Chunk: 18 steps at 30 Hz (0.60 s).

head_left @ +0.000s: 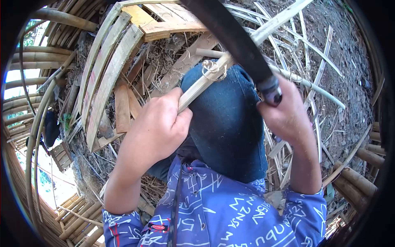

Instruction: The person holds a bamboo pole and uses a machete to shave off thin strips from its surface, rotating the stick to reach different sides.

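Note:
My left hand (154, 131) is closed round the near end of a split bamboo strip (197, 88). The strip slants up to the right across my raised knee (226, 115) in blue jeans. Curled shavings (214, 71) cling to it just above the knee. In my right hand (286, 111) is a machete (236, 37), gripped by its dark handle. Its broad dark blade points up and to the left, overlapping the strip beyond the shavings.
A wooden crate-like frame of slats (111, 78) stands at the upper left. Long pale bamboo strips (325, 61) lie strewn over the ground on the right. Thick bamboo poles (356, 185) are at the lower right, and a bamboo pole structure (37, 57) borders the left.

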Available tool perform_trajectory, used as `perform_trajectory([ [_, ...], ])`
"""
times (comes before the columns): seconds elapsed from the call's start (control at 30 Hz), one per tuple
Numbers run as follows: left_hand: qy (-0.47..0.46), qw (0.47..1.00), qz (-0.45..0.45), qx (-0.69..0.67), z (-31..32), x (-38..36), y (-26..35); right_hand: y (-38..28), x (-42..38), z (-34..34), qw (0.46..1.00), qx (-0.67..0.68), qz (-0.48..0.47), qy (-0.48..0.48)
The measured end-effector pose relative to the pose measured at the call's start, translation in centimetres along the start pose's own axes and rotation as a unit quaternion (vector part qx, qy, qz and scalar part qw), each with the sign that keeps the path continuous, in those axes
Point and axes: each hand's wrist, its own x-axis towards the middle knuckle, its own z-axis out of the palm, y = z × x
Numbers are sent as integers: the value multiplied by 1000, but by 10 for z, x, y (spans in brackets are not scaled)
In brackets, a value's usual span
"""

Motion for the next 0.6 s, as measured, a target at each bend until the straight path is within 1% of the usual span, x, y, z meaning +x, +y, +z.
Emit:
perform_trajectory([
  [0.03, -3, 1000, 2, 4, 0, 0, 0, -2, 0, 0, 1000, 4, -4, -23],
  [0.07, -5, 1000, 4, 8, 0, 0, 0, -6, 1, -3, 1000, 1, -13, -23],
  [0.1, 19, 997, 23, 73, 2, -2, 1, -10, 3, -6, 999, -11, 10, -46],
  [0.13, 27, 997, 25, 71, 4, -3, 1, -14, 5, -7, 997, -23, 34, -68],
  [0.17, 48, 994, 15, 92, 8, -5, 3, -14, 5, -1, 1000, 13, -8, -6],
  [0.2, 69, 991, 4, 113, 11, -7, 5, -13, 6, 0, 1000, 8, -18, -4],
  [0.27, 91, 987, 6, 131, 15, -10, 9, -12, 6, -1, 994, 69, 76, -29],
  [0.3, 99, 986, -2, 135, 17, -11, 10, -17, 4, 1, 991, 86, 103, -23],
  [0.33, 105, 985, -10, 138, 19, -11, 10, -21, 3, 6, 991, 83, 99, -18],
  [0.4, 119, 981, -2, 155, 22, -10, 12, -25, 3, 13, 974, 208, 80, 39],
  [0.43, 131, 976, 1, 175, 23, -11, 14, -23, 4, 9, 978, 173, 115, 23],
  [0.53, 148, 967, 0, 209, 23, -13, 20, -30, 4, 8, 973, 206, 97, 43],
  [0.6, 149, 965, 2, 215, 24, -13, 23, -32, 9, 9, 970, 223, 84, 40],
])
